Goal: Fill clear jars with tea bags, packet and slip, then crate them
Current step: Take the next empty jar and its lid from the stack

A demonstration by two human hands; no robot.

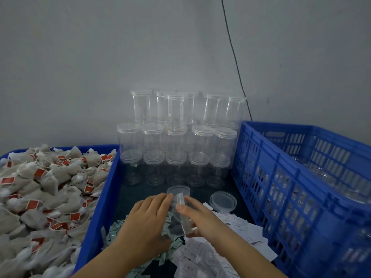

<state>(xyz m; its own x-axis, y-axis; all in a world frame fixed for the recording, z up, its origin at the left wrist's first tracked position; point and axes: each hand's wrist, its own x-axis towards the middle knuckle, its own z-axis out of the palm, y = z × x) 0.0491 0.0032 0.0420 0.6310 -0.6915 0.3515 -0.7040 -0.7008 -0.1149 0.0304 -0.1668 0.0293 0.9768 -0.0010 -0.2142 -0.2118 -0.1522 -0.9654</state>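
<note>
Between the two blue bins, both hands [149, 218] [197, 216] grip a clear jar [178, 215] tilted, mouth away; the tea bags [46, 189] lie leftward, nearer the left hand.

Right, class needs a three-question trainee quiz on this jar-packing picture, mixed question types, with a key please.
1. True or false: the clear jar between the left hand and right hand already holds tea bags.
2. Where is the blue slotted crate? A) the person's right B) the person's left C) behind the stacked jars
3. What lies flat on the tray floor beside the paper slips?

Key: 1 false; 2 A; 3 a loose lid.
</note>
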